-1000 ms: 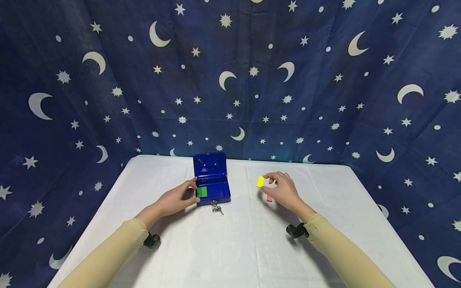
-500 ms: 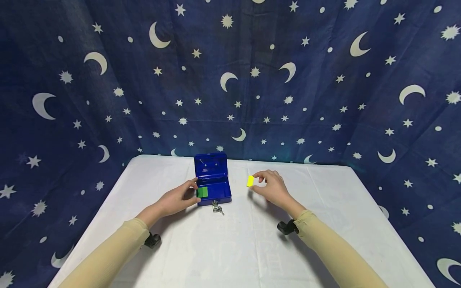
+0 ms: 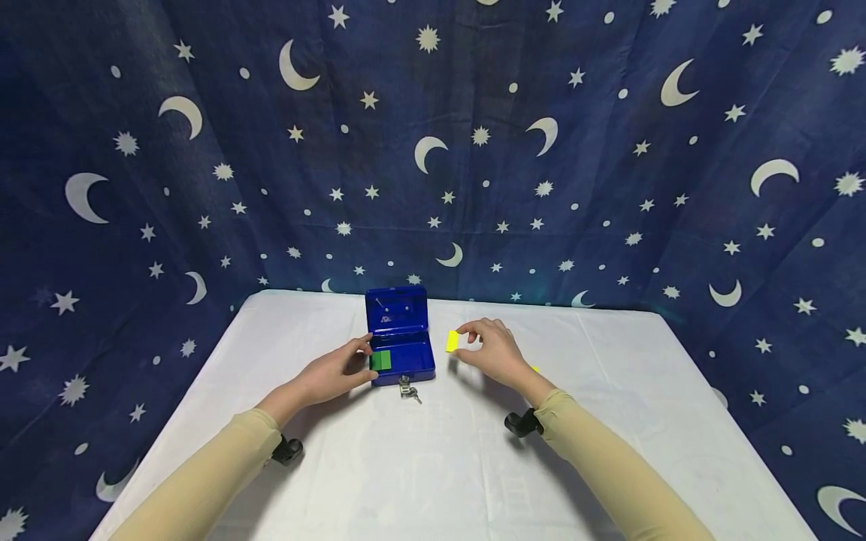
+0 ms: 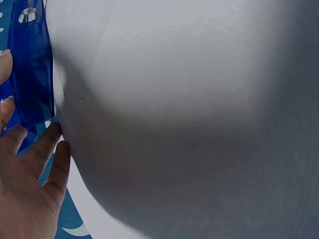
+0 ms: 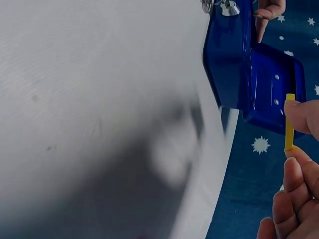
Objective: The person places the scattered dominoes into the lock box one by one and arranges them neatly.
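A blue metal cash box stands with its lid raised. Green blocks lie side by side at its left end inside. My left hand rests against that end, thumb by the front corner and a finger near the hinge; the left wrist view shows its other fingers beyond the box end. Right of the box, my right hand pinches a thin yellow block between thumb and forefinger above the cloth. The right wrist view shows this block edge-on, its remaining fingers bent below.
Keys hang from the lock at the box's front. A bit of something yellow shows behind my right wrist, mostly hidden. White cloth covers the table, with a blue moon-and-star curtain behind it.
My right hand has carried the yellow block leftward, closer to the box. The pink piece seen beneath that hand earlier is now out of sight. My left hand stays at the box.
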Available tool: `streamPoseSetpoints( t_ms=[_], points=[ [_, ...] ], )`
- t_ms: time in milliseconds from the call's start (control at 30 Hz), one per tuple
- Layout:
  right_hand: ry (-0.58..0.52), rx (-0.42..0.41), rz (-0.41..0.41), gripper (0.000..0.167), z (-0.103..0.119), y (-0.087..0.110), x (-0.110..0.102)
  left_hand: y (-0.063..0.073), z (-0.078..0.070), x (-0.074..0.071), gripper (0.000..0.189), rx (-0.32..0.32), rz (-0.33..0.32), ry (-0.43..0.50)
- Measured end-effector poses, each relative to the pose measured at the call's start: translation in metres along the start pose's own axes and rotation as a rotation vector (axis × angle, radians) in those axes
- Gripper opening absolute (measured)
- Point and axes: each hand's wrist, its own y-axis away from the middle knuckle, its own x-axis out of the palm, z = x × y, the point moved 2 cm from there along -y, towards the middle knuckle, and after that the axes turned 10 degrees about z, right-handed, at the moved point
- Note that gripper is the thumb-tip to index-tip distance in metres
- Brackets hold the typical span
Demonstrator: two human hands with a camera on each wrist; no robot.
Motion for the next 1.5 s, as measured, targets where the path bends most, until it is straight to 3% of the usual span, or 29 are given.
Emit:
streamPoseSetpoints(
  t_ms=[167, 467, 933, 1500],
  points=[
    [0.001, -0.021, 0.004, 0.04, 0.006, -0.004, 0.005, 0.001, -0.001, -0.001, 0.061, 0.006, -0.004, 0.007],
    [0.012, -0.033, 0.024, 0.041, 0.018, -0.01, 0.012, 0.0, 0.0, -0.002, 0.053, 0.026, -0.013, 0.011],
    [0.034, -0.058, 0.036, 0.041, 0.029, -0.02, 0.02, 0.003, 0.001, 0.0, 0.078, 0.016, -0.003, 0.003],
    [0.052, -0.069, 0.077, 0.042, 0.037, -0.027, 0.027, 0.002, 0.002, 0.0, 0.076, 0.007, -0.005, 0.01]
  ],
)
